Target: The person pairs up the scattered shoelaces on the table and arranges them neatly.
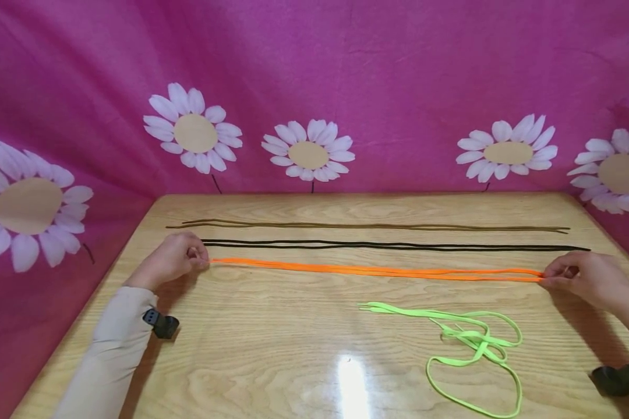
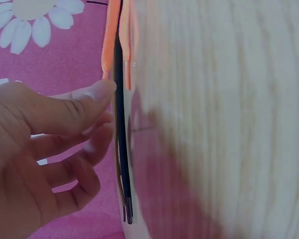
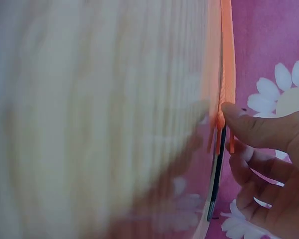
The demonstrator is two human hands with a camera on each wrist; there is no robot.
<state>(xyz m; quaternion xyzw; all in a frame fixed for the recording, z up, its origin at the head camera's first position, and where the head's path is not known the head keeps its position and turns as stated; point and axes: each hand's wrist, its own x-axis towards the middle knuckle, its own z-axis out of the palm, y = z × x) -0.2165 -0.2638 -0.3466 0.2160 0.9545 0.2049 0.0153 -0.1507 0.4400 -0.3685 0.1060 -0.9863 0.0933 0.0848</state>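
Observation:
An orange lace runs doubled and nearly straight across the table between both hands. The left hand pinches its left end; in the left wrist view the left hand holds one orange tip between thumb and finger, while another orange tip lies beside it. At the other end the right hand has its thumb and finger on the lace. The right wrist view shows the right hand with its thumb against the orange lace, tips sticking out below.
Behind the orange lace lie a doubled black lace and a doubled brown lace, both stretched out. A loosely tangled green lace lies nearer, right of centre. Pink cloth with white flowers hangs behind the wooden table.

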